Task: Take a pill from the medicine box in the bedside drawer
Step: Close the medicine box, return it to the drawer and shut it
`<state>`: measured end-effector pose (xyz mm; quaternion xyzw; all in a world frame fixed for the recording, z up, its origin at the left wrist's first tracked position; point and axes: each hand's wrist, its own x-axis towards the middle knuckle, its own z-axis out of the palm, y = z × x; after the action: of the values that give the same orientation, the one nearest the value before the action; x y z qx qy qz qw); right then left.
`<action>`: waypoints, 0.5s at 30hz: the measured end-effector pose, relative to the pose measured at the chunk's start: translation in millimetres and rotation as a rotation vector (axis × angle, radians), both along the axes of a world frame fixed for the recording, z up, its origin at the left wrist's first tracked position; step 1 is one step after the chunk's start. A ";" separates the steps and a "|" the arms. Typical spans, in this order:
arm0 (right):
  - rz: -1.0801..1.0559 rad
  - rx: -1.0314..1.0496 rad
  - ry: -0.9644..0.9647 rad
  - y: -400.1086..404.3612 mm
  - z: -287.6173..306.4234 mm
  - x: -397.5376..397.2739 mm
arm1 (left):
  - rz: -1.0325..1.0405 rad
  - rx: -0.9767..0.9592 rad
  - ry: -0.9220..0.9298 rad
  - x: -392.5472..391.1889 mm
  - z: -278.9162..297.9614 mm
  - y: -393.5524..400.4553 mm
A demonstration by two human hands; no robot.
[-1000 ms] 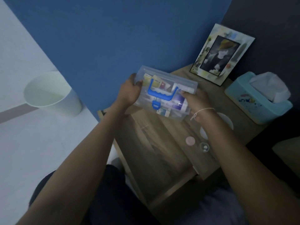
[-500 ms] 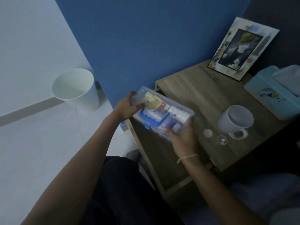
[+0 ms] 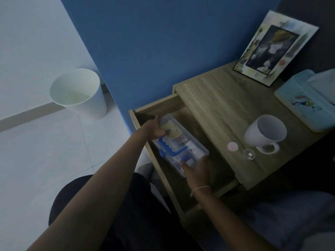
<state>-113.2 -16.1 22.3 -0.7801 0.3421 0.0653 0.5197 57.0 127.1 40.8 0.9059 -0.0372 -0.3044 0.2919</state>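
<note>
A clear plastic medicine box [image 3: 181, 145] with a blue handle and packets inside sits low in the open bedside drawer [image 3: 159, 107]. My left hand [image 3: 154, 130] grips its far end and my right hand [image 3: 196, 172] grips its near end. On the tabletop, a small clear cap [image 3: 249, 154] holds a white pill, beside a pink round lid [image 3: 232, 146].
A white mug [image 3: 265, 132] stands on the wooden bedside table [image 3: 217, 98], with a picture frame [image 3: 273, 48] and a light blue tissue box [image 3: 306, 104] behind it. A white waste bin [image 3: 79, 93] stands on the floor at the left by the blue wall.
Both hands have carried the medicine box from above the tabletop down and left into the open drawer. The view has shifted, so the mug and tabletop now show fully.
</note>
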 end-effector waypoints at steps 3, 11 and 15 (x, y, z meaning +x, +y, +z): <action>-0.020 0.004 0.055 -1.8 -14.4 0.4 | -0.012 -0.030 0.025 -1.2 -15.0 -5.3; 0.030 -0.021 0.053 -6.5 -36.3 -1.3 | -0.143 0.148 -0.175 -6.8 -33.5 -8.4; 0.275 -0.405 -0.047 -14.1 -36.4 -0.3 | -0.266 0.256 -0.480 -32.6 -39.5 -12.7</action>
<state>-113.6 -30.1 -14.1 -0.9090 0.2267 0.0472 0.3467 24.4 114.4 1.3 0.9685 -0.1849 -0.1196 0.1160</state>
